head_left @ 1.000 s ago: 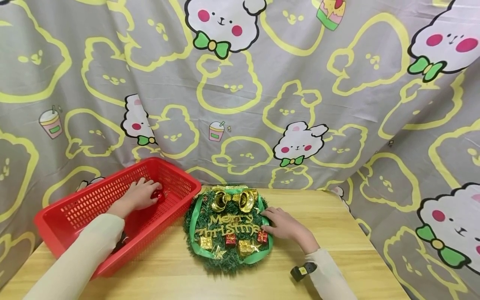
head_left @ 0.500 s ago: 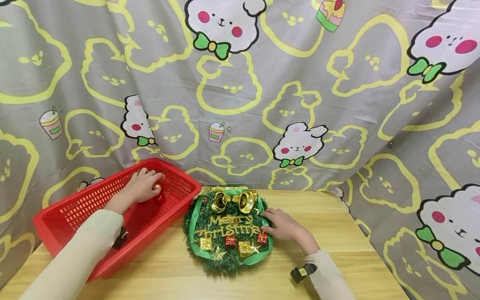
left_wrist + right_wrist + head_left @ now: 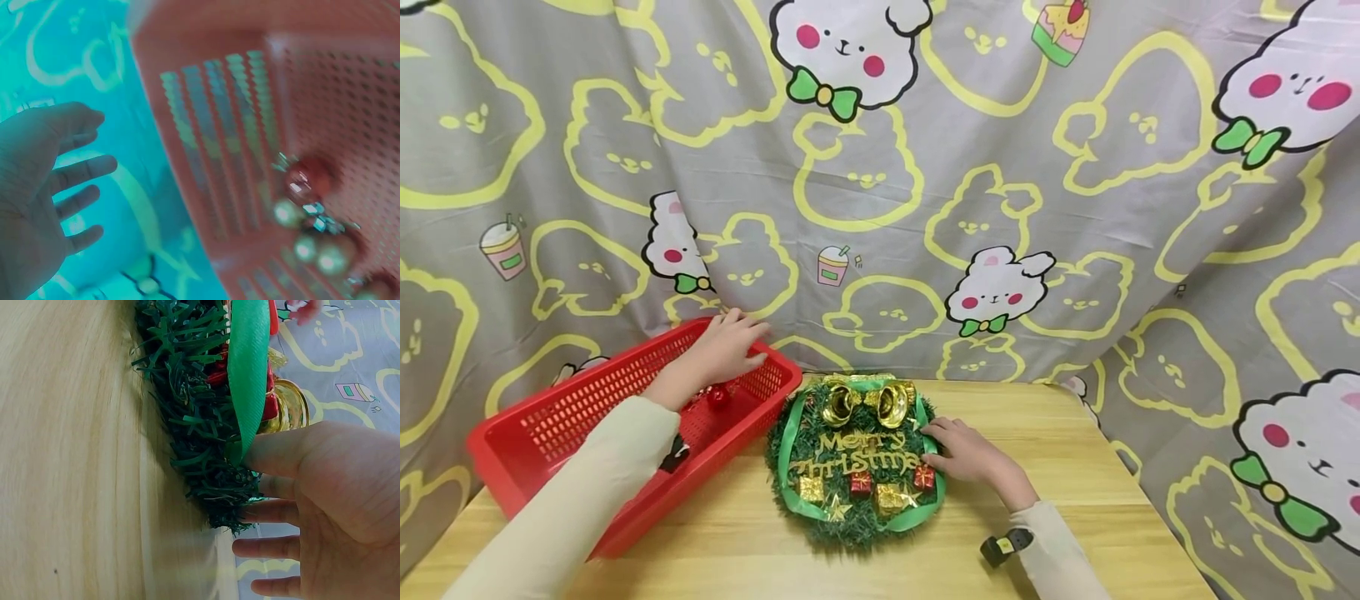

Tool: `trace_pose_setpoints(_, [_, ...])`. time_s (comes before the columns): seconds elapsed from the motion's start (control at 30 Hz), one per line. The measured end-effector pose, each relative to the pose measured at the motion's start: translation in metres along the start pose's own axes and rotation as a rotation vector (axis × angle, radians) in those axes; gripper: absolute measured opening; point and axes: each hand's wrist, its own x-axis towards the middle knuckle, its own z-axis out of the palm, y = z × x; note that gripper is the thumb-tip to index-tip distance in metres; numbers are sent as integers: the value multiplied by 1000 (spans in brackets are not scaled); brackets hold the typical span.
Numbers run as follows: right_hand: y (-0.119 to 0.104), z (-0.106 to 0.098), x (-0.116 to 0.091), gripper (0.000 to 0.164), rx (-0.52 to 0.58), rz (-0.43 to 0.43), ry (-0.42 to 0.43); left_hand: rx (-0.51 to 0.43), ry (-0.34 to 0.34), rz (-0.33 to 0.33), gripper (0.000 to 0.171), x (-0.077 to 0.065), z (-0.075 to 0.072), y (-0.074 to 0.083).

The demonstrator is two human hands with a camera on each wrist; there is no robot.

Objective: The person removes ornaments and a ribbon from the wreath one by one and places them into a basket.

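Observation:
My left hand [image 3: 724, 343] is raised over the far end of a red plastic basket [image 3: 760, 417], its fingers loosely extended and nothing held. In the left wrist view that hand [image 3: 37, 181] appears beside the basket wall, while a shiny red bauble [image 3: 307, 179] and several gold baubles [image 3: 336, 255] lie inside. A green Christmas wreath [image 3: 850, 529] lies on the table, carrying gold bells [image 3: 892, 403], gold "Merry Christmas" lettering [image 3: 859, 451], small gift boxes and a green ribbon [image 3: 786, 450]. Fingers of my right hand [image 3: 966, 450] touch the wreath's right edge, thumb at the ribbon.
The wooden table [image 3: 1075, 533] carries the basket at left and the wreath in the middle. A grey patterned curtain [image 3: 880, 250] hangs right behind the table edge. A dark device [image 3: 1006, 546] is strapped to my right wrist.
My left hand has risen out of the basket and moved right and away, toward its far rim. The gold bauble seen at its fingers half a second ago is hidden now. My right hand stays put.

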Motion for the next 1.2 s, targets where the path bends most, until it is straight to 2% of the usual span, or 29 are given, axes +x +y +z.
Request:
trace_pose_setpoints(0.27, [0,1,0,51,11,0,5,3,-16,82,31,25,-3,38])
trace_pose_setpoints(0.47, [1,0,0,51,6,4,-1,-9,-37,96,31,47,-1,57])
trace_pose_setpoints(0.57, [2,0,0,52,5,7,-3,-51,-65,90,31,56,0,64])
trace_pose_setpoints(0.77, [1,-2,0,52,16,6,-7,-200,-179,57,31,75,4,75])
trace_pose_setpoints(1.0, [2,-2,1,52,2,-1,-5,-438,-432,48,29,95,19,80])
trace_pose_setpoints(1.1, [2,-1,1,52,2,-1,-9,-477,-487,41,29,101,24,82])
trace_pose_setpoints(1.2, [2,-1,0,51,7,6,-11,-502,-510,17,28,106,28,84])
